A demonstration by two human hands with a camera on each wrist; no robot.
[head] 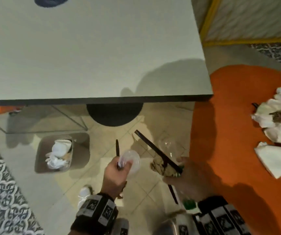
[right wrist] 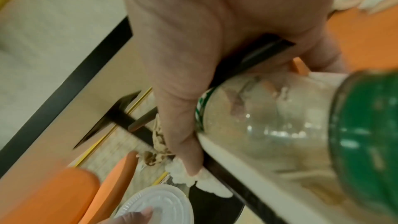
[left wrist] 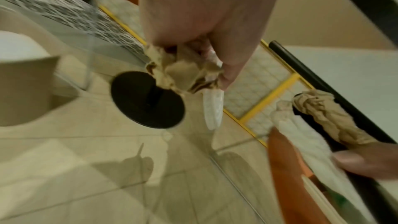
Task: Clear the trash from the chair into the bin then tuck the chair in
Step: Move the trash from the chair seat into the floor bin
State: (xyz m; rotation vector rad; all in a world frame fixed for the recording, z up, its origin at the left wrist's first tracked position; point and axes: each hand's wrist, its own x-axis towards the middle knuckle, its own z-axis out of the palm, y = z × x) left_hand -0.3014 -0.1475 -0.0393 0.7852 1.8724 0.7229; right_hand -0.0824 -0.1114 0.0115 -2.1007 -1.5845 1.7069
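My left hand (head: 122, 167) grips a clear plastic lid (head: 133, 159), a thin black stick (head: 117, 147) and a crumpled brown napkin (left wrist: 183, 74), above the floor to the right of the bin (head: 80, 150). My right hand (head: 180, 168) holds a clear bottle (right wrist: 269, 117) with a green cap (right wrist: 366, 134), black chopsticks (head: 155, 148) and a stained napkin wad (head: 160, 167), beside the orange chair (head: 229, 133). The bin holds white crumpled trash. Stained napkins (head: 275, 116) and a folded white one (head: 272, 160) lie on the chair seat.
The grey table (head: 85, 56) fills the upper view, its front edge above both hands. Its round black base (head: 114, 116) stands on the tiled floor beyond them. A patterned rug (head: 0, 192) lies at the lower left, and a yellow-framed panel (head: 209, 22) stands at the back right.
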